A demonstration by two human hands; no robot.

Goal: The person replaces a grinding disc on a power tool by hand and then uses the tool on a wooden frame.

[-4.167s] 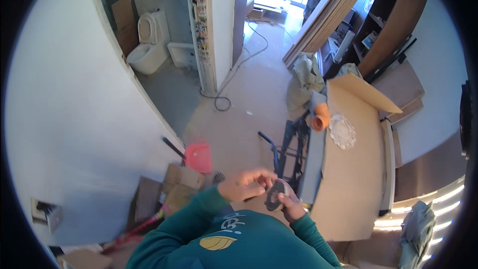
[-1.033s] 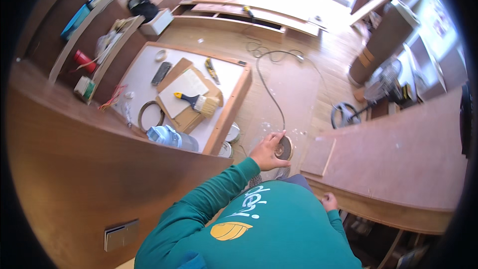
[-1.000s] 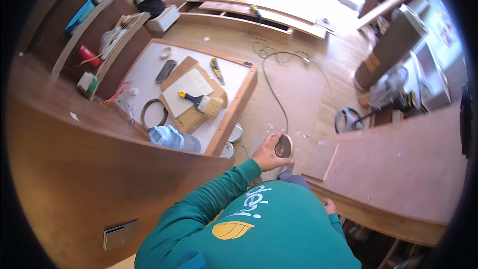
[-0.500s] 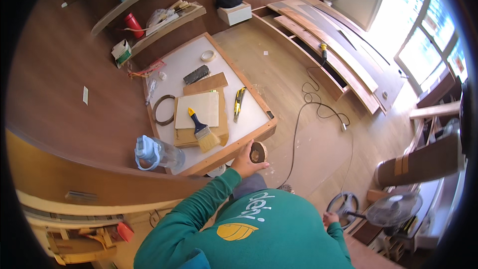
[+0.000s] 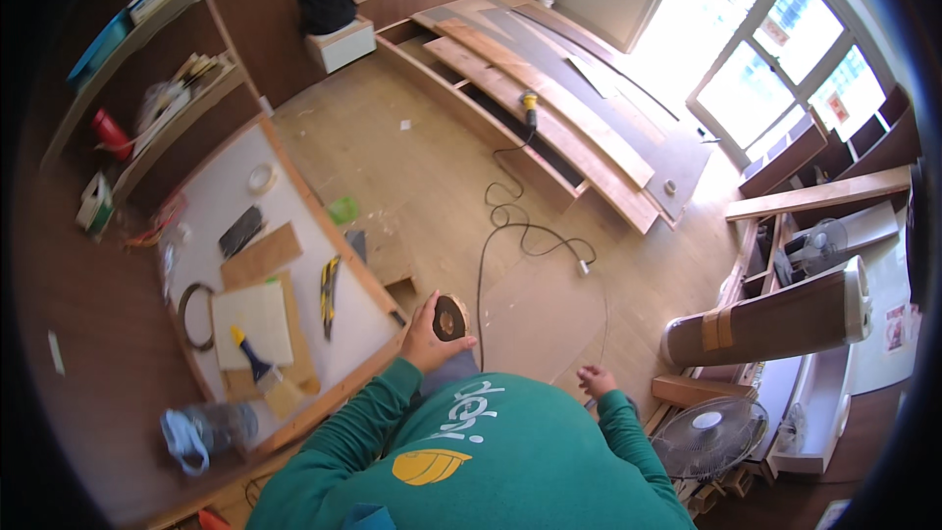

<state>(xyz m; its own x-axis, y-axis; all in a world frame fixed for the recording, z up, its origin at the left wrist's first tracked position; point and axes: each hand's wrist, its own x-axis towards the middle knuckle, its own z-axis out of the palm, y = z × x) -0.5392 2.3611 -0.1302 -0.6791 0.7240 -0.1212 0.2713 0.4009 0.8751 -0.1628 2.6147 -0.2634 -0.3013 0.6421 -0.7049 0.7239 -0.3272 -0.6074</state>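
Observation:
My left hand (image 5: 424, 342) is closed around a tape roll (image 5: 451, 318) with a dark brown side face and a pale core. I hold it upright just beyond the near corner of the white-topped table (image 5: 228, 159). Away to the right, my right hand (image 5: 596, 382) hovers over the floor with loosely bent fingers apart and nothing visible in them. On the table lie a yellow-and-black utility knife (image 5: 329, 299), a paintbrush (image 5: 257, 366) across a pale board (image 5: 257, 319), a coiled brown strip (image 5: 186, 324), a masking tape roll (image 5: 261, 179) and a black block (image 5: 241, 231).
A blue-lidded water bottle (image 5: 208, 432) is at the table's near left. Boards (image 5: 549, 108) lie on a low frame ahead, with a yellow power tool (image 5: 531, 108); its cable (image 5: 481, 304) crosses the floor. To the right are a fan (image 5: 711, 432) and a large brown roll (image 5: 775, 319).
My view has turned right, so the table now lies farther left. My right hand has moved away from the fan's round base and forward; my left hand still holds the tape roll.

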